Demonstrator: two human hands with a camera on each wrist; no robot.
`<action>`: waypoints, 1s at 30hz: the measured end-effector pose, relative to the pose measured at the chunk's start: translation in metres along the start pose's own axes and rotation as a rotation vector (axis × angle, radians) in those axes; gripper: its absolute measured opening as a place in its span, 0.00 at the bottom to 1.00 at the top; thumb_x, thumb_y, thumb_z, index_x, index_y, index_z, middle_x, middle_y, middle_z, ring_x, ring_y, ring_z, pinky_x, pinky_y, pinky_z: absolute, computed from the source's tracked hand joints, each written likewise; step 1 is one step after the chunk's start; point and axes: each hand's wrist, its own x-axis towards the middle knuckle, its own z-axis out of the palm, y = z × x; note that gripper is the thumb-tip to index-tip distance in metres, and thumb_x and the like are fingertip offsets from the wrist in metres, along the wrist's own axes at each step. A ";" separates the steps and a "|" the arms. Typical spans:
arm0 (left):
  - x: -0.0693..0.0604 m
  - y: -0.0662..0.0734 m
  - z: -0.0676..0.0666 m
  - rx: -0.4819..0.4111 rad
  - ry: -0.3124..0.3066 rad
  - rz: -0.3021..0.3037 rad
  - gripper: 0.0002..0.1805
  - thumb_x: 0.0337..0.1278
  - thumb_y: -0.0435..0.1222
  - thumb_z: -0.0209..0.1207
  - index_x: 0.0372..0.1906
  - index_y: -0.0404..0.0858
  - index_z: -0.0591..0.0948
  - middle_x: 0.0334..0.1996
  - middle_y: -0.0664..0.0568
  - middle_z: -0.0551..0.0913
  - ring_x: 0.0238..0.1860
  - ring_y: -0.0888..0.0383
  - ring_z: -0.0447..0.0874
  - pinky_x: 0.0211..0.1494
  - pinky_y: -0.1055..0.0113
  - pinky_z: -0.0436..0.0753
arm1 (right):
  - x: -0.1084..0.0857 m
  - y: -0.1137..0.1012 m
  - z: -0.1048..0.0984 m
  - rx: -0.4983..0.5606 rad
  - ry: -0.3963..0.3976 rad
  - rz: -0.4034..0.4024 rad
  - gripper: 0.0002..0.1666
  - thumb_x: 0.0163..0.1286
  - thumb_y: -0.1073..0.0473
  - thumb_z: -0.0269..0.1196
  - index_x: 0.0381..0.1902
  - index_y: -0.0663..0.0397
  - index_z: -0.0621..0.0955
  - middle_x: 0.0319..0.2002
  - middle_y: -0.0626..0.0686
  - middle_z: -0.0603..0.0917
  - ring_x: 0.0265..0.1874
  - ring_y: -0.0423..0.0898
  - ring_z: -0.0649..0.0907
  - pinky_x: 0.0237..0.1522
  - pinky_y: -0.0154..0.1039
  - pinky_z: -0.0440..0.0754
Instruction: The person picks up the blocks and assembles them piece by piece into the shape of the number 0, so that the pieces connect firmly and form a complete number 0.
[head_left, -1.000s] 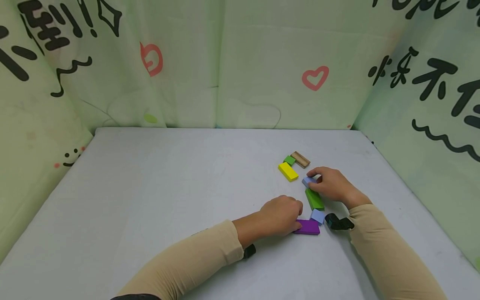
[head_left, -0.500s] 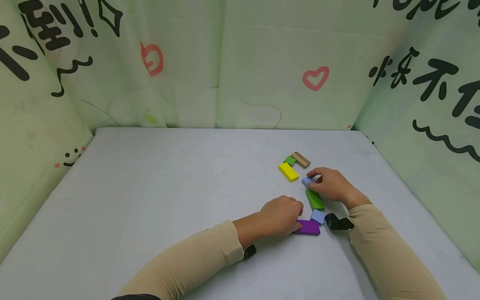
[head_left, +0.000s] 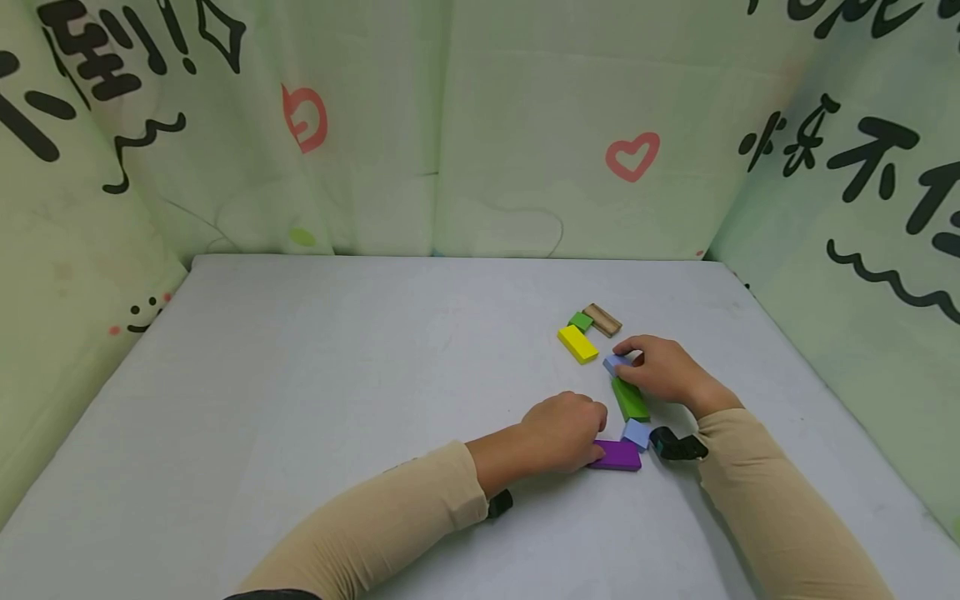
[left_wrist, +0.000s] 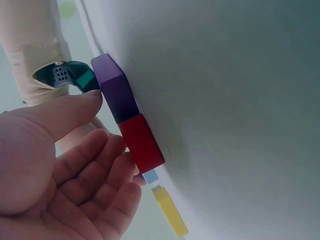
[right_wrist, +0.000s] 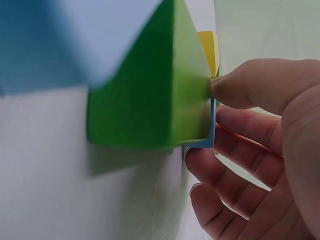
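My left hand (head_left: 561,429) has its fingers curled at a red block (left_wrist: 142,143), and its thumb touches the purple block (head_left: 620,456) beside it. In the head view the hand hides the red block. Farther right, my right hand (head_left: 670,369) pinches a small blue block (head_left: 612,364) between thumb and fingers. A long green block (head_left: 630,401) lies close to that blue one, and a second blue block (head_left: 636,434) sits between the green and purple blocks. The right wrist view shows the green block (right_wrist: 135,100) large in front, covering most of the pinched blue block.
Beyond the right hand lie a yellow block (head_left: 577,344), a small green block (head_left: 581,321) and a brown wooden block (head_left: 602,320), close together. Everything rests on a white table (head_left: 300,375). Printed green curtains (head_left: 510,167) stand around its back and sides.
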 end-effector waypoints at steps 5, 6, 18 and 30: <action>0.000 0.000 0.001 -0.009 -0.001 0.000 0.16 0.60 0.48 0.68 0.50 0.46 0.84 0.37 0.62 0.83 0.35 0.67 0.76 0.37 0.78 0.76 | 0.000 0.000 0.000 -0.003 -0.004 0.004 0.23 0.70 0.56 0.60 0.57 0.67 0.80 0.51 0.65 0.82 0.44 0.57 0.81 0.44 0.51 0.82; 0.000 0.000 0.001 -0.010 -0.001 -0.001 0.16 0.60 0.48 0.68 0.50 0.46 0.84 0.37 0.62 0.83 0.35 0.67 0.76 0.37 0.78 0.76 | 0.000 0.000 0.000 -0.003 -0.006 0.006 0.23 0.71 0.56 0.59 0.57 0.67 0.79 0.51 0.65 0.82 0.44 0.57 0.81 0.44 0.51 0.82; 0.000 0.000 0.001 -0.013 -0.007 -0.010 0.16 0.60 0.48 0.68 0.50 0.46 0.84 0.36 0.62 0.83 0.35 0.67 0.76 0.38 0.78 0.76 | 0.000 -0.001 0.000 0.000 -0.005 0.005 0.22 0.71 0.57 0.59 0.57 0.66 0.80 0.52 0.65 0.82 0.45 0.58 0.82 0.45 0.52 0.82; 0.000 0.000 0.000 -0.010 -0.006 -0.005 0.16 0.60 0.48 0.68 0.50 0.46 0.84 0.36 0.62 0.83 0.34 0.67 0.76 0.37 0.78 0.76 | 0.000 0.000 0.000 0.003 -0.004 0.000 0.22 0.71 0.57 0.59 0.56 0.66 0.80 0.50 0.64 0.83 0.44 0.57 0.82 0.45 0.52 0.82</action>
